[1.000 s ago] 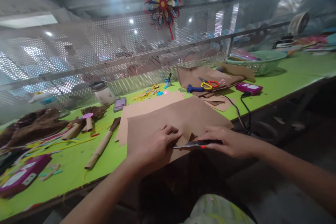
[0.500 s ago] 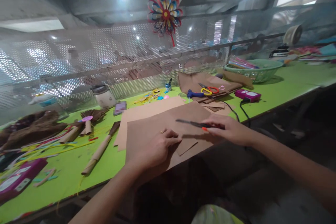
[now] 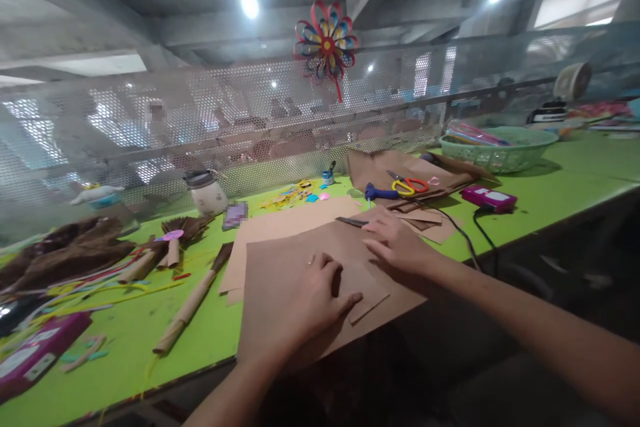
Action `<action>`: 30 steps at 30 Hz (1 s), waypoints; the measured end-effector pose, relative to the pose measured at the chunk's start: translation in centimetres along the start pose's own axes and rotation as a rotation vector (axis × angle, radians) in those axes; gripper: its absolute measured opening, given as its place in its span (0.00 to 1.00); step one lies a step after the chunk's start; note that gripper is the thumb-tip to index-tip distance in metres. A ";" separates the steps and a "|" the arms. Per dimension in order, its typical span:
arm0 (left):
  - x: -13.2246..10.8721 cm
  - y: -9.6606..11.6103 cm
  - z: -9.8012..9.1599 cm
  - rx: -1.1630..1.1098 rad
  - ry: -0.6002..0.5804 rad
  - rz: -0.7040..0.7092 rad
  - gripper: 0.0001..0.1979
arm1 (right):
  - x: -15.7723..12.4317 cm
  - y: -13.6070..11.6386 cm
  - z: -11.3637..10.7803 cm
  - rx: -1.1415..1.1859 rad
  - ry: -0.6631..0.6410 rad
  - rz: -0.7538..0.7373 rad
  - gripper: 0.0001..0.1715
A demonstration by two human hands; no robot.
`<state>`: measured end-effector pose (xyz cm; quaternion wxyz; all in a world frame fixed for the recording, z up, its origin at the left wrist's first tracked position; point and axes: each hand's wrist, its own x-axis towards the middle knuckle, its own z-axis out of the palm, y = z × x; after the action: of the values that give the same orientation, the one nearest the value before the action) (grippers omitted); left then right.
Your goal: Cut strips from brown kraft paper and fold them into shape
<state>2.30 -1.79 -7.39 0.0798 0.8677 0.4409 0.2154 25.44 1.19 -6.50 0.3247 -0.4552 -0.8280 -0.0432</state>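
Observation:
A large sheet of brown kraft paper [image 3: 280, 280] lies at the table's front edge, over a lighter tan sheet [image 3: 265, 227]. My left hand [image 3: 320, 297] rests on it, palm down, fingers bent and thumb spread apart. By that thumb is a smaller brown paper piece [image 3: 370, 307], partly covered by my hands. My right hand [image 3: 400, 243] is low over the sheet's right part, closed around scissors [image 3: 351, 221]. Only their dark blades show, pointing left past my fingers; the handles are hidden under the hand.
Behind the sheet are a blue glue gun [image 3: 380, 192], red-and-yellow scissors [image 3: 410, 185] and a green basket [image 3: 505, 147]. A purple box [image 3: 487, 199] with a black cable sits at right. At left lie a rolled paper tube [image 3: 187, 310], coloured strips and another purple box [image 3: 43, 353].
My right hand has come down and left onto the paper with the scissors, palm now lower. My left thumb has spread away from the fingers. The whole view has shifted slightly.

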 end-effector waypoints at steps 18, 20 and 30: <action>-0.5 0.9 -1.5 -0.353 -0.065 -0.251 0.25 | 0.8 -2.1 1.3 0.335 -0.543 0.145 0.07; -0.6 0.9 -1.6 -0.361 -0.040 -0.253 0.24 | 0.5 -2.2 1.6 0.409 -0.474 0.181 0.07; 0.3 -2.6 0.7 -1.043 0.064 -0.291 0.20 | 1.5 -4.4 2.0 0.830 -0.275 0.333 0.09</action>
<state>0.87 0.06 -8.78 0.5154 0.6359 0.3933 0.4188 20.42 0.45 -6.24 0.3689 -0.4151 -0.7264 0.4050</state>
